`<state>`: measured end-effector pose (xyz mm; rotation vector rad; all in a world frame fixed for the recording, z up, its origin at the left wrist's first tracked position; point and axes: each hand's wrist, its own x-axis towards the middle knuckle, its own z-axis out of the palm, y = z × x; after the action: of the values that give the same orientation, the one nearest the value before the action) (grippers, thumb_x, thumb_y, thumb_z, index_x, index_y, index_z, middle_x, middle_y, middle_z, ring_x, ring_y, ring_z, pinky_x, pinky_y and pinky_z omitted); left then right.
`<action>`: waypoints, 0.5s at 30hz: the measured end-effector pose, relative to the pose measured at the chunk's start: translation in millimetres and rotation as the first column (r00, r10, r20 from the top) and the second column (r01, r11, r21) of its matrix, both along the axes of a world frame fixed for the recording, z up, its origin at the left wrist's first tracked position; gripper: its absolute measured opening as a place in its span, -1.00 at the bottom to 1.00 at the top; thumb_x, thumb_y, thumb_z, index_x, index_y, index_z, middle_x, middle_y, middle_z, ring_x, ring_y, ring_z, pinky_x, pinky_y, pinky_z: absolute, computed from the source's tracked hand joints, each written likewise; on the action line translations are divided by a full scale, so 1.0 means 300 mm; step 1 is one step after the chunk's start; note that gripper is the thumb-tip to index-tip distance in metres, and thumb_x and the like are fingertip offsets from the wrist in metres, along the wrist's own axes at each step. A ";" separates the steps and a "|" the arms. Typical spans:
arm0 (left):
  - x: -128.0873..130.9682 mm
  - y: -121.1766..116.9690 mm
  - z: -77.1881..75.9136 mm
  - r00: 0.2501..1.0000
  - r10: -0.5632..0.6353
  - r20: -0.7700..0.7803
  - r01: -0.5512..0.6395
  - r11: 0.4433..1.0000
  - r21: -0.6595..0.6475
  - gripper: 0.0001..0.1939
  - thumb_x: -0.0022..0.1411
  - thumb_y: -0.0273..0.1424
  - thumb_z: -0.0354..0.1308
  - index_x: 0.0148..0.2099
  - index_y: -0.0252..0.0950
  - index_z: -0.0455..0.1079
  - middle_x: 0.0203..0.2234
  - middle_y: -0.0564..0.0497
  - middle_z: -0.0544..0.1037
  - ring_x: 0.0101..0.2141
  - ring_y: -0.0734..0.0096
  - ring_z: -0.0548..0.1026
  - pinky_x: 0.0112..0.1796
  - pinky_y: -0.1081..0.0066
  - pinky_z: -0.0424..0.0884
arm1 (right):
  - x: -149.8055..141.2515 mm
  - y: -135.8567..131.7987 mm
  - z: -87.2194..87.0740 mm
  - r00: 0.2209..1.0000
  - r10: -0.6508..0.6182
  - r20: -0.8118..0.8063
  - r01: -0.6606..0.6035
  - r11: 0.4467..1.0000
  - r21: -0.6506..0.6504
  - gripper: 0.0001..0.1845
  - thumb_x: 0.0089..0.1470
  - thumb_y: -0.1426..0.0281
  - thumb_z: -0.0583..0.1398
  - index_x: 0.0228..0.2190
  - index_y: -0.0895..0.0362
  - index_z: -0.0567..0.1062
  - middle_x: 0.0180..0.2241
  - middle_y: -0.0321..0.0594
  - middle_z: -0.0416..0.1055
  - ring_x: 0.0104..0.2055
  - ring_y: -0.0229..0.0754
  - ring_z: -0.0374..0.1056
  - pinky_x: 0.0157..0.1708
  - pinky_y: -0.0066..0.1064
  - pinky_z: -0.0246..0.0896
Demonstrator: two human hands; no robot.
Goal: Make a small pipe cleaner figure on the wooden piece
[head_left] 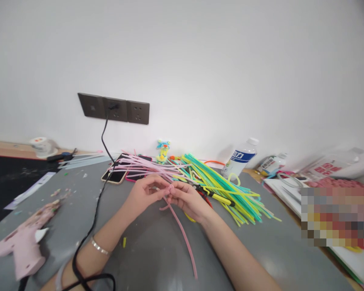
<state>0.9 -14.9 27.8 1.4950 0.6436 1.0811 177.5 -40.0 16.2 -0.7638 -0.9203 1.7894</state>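
Head view, left hand point(144, 195) and right hand point(190, 199) pinching pink stem point(186, 241), cord point(97, 207) over left forearm point(113, 230), glue gun point(26, 244) nearby

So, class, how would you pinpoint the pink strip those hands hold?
Above the grey table, the left hand meets the right hand. From their fingers, one long pink strip curves toward the viewer. Unlike the paler strips bunched behind, it is deeper pink and nearer.

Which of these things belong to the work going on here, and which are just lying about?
Seemingly in the work: pink stem, held by the left hand and right hand; probably the pale pink stems behind them.

Apparently just lying about: beige-edged phone, blue-labelled bottle, small yellow scrap.
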 end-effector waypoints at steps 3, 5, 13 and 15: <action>0.003 -0.002 -0.002 0.999 0.043 -0.023 -0.041 0.994 0.106 -0.88 0.08 -0.42 0.32 -0.27 -0.29 0.55 -0.35 -0.01 0.52 -0.35 0.40 0.50 -0.38 0.46 0.51 | -0.003 0.001 -0.003 1.000 -0.016 -0.020 0.016 1.000 -0.003 -0.76 -0.13 0.32 0.45 -0.46 0.18 0.56 -0.49 -0.32 0.50 -0.47 -0.37 0.42 -0.34 -0.52 0.36; 0.003 -0.002 -0.007 0.998 0.060 -0.036 -0.054 0.988 0.141 -0.90 0.10 -0.43 0.30 -0.28 -0.28 0.56 -0.37 -0.01 0.53 -0.36 0.41 0.50 -0.38 0.46 0.51 | -0.007 0.001 -0.008 0.999 -0.016 -0.038 0.016 1.000 -0.013 -0.77 -0.13 0.33 0.45 -0.45 0.19 0.56 -0.50 -0.33 0.50 -0.49 -0.39 0.39 -0.36 -0.54 0.34; -0.004 0.001 -0.010 0.992 0.093 -0.085 -0.078 0.984 0.161 -0.93 0.09 -0.41 0.31 -0.32 -0.27 0.57 -0.37 -0.04 0.51 -0.32 0.35 0.51 -0.36 0.44 0.51 | -0.023 0.000 -0.018 0.998 0.018 -0.066 -0.020 0.999 -0.025 -0.79 -0.08 0.32 0.42 -0.43 0.19 0.57 -0.56 -0.35 0.42 -0.53 -0.39 0.30 -0.44 -0.54 0.29; -0.005 0.000 -0.007 0.989 0.098 -0.111 -0.078 0.982 0.170 -0.92 0.09 -0.40 0.30 -0.32 -0.27 0.57 -0.37 -0.05 0.51 -0.32 0.34 0.50 -0.37 0.44 0.51 | -0.022 0.001 -0.017 0.998 0.026 -0.063 -0.027 0.999 -0.023 -0.77 -0.07 0.32 0.42 -0.42 0.20 0.57 -0.54 -0.34 0.42 -0.52 -0.39 0.30 -0.43 -0.54 0.29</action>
<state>-0.6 -15.0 25.7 1.6980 0.7233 1.1422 171.0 -39.8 11.0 -0.7096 -0.8733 1.8399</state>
